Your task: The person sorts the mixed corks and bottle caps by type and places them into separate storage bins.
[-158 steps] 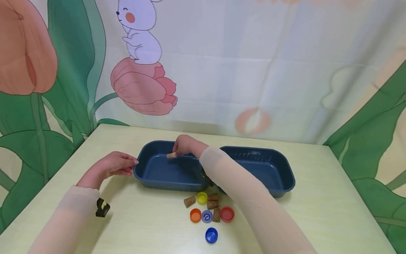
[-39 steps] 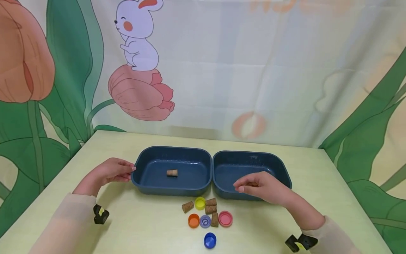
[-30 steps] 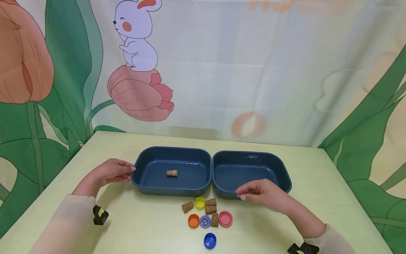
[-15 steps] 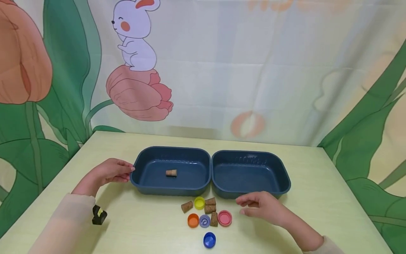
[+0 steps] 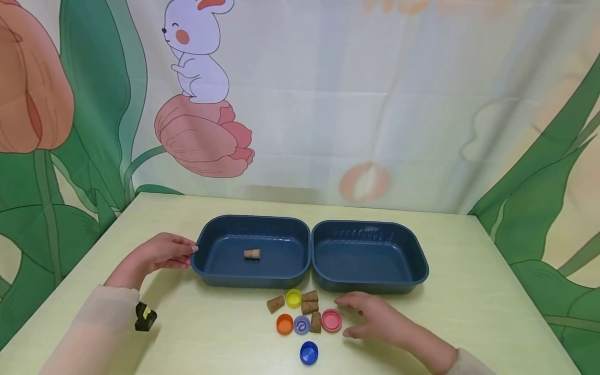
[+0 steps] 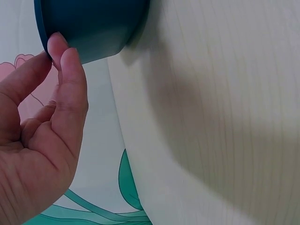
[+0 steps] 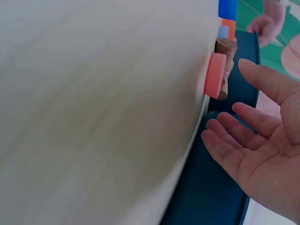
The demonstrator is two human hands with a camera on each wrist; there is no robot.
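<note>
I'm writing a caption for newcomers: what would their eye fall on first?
Probably the dark blue left tray and right tray, side by side on the pale table; the left tray holds one cork stopper, and the left hand grips its outer edge. Next, the bright bottle caps and more cork stoppers just in front, the right hand open beside the pink cap. Behind, a white rabbit sits on a pink tulip printed on the backdrop.

Orange letter-like marks high on the backdrop are too cropped and faint to read.
</note>
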